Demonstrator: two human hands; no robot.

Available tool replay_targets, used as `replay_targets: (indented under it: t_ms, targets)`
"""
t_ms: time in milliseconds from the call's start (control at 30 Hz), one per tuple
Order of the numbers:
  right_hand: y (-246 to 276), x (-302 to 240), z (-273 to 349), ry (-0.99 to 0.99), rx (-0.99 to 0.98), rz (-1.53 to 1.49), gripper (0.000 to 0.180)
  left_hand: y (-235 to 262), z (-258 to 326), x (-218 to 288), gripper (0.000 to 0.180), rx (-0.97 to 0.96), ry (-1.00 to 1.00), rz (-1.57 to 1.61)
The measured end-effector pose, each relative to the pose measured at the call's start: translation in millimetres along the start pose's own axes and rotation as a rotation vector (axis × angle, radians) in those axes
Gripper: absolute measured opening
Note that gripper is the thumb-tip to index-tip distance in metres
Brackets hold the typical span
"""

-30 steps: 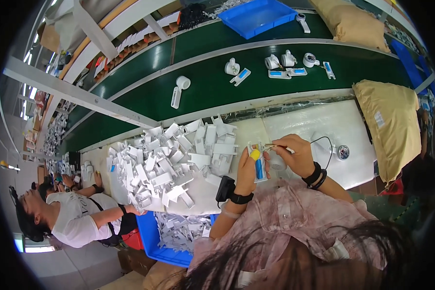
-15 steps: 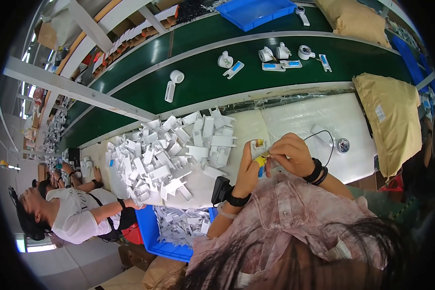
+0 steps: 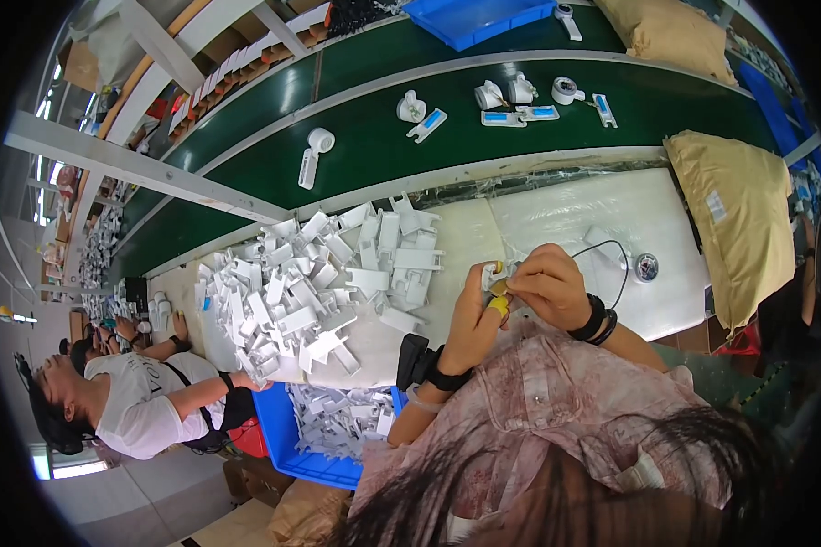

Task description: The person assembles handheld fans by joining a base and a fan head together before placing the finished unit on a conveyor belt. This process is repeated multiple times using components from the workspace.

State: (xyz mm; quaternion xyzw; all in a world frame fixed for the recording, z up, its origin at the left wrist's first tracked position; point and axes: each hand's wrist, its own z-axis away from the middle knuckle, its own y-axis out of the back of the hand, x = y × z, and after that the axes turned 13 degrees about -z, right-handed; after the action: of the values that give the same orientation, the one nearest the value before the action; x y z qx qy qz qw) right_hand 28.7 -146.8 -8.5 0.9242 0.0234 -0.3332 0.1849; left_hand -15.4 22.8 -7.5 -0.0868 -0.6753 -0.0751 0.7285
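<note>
no legible text, white label on tan sack, too small to read

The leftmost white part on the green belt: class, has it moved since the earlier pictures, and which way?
Yes. Judged against the white beam, the part has moved a little left along the belt.
</note>
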Motion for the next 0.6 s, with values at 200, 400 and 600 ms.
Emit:
replay_targets:
  t_ms: [200,400,600]
  targets:
    - [-3,1,1,-0.029,0.007,-0.041,0.022,-2,1,-5,0.043,0.054,-0.012,-0.028]
    - [-1,-2,-1,-0.075,-0.001,-0.032,0.02,-5,-1,-9,0.044,0.115,-0.094,-0.109]
    - [3,-2,-6,-0.066,-0.055,-0.021,0.021,-3,0,-11,0.041,0.102,-0.109,-0.141]
